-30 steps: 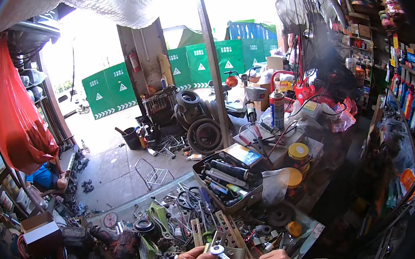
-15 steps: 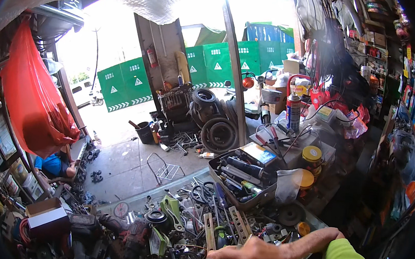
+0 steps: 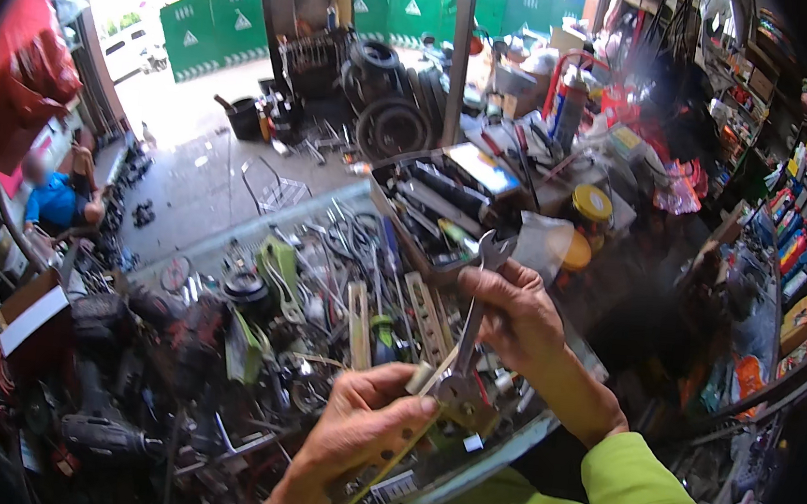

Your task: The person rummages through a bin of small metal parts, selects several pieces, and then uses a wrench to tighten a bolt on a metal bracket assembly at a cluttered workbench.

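Observation:
My right hand (image 3: 521, 324) is closed round an open-end wrench (image 3: 471, 331), its thumb along the shaft. The forked jaw points up beyond my fingers, while the lower end meets a flat metal piece with holes (image 3: 465, 401). Below and to the left, my left hand (image 3: 360, 423) grips that piece between thumb and fingers. A short pale cylinder (image 3: 419, 378) stands at my left fingertips; whether it is fixed to the metal piece I cannot tell. The left palm hides part of the piece. Both hands are above the cluttered bench (image 3: 541, 440).
Loose tools, a black power drill (image 3: 104, 437) and an open box (image 3: 33, 318) crowd the bench. Behind stands a tool tray (image 3: 428, 201), with yellow-lidded tubs (image 3: 591, 204) to its right. Tyres (image 3: 393, 130) lie farther off. Someone in blue (image 3: 59, 199) is low at far left.
My view has shifted, so the bench sits farther left and higher. My right hand has risen and the wrench now shows clearly. My left hand has come into view with the metal piece.

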`<state>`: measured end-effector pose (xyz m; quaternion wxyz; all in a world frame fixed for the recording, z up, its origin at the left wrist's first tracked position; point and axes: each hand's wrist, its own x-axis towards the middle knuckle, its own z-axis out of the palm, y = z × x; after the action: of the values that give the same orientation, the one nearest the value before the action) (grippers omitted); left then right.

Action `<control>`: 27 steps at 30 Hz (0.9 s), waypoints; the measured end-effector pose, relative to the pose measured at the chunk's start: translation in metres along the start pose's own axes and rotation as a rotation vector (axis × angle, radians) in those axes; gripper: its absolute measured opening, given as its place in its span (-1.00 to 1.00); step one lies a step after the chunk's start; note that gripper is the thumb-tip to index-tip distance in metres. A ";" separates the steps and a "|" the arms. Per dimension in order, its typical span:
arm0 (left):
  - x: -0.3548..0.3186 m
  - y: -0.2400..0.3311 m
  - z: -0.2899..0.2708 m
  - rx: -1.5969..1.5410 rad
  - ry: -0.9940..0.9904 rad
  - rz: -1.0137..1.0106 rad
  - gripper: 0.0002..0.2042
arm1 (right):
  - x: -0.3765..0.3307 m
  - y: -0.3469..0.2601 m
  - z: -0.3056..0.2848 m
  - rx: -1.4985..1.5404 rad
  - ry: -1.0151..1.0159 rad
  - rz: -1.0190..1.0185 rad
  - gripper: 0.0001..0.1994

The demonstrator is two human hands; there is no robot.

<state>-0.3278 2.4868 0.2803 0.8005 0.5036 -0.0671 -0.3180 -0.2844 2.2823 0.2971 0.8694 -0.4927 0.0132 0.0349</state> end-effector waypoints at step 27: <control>0.006 0.001 -0.006 -0.013 0.221 0.104 -0.76 | -0.083 0.020 0.009 -1.379 -0.630 -1.352 -0.77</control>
<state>-0.3204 2.4882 0.2767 0.8215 0.5264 -0.0022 -0.2191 -0.3690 2.2966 0.2890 0.1972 -0.7595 -0.5210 -0.3359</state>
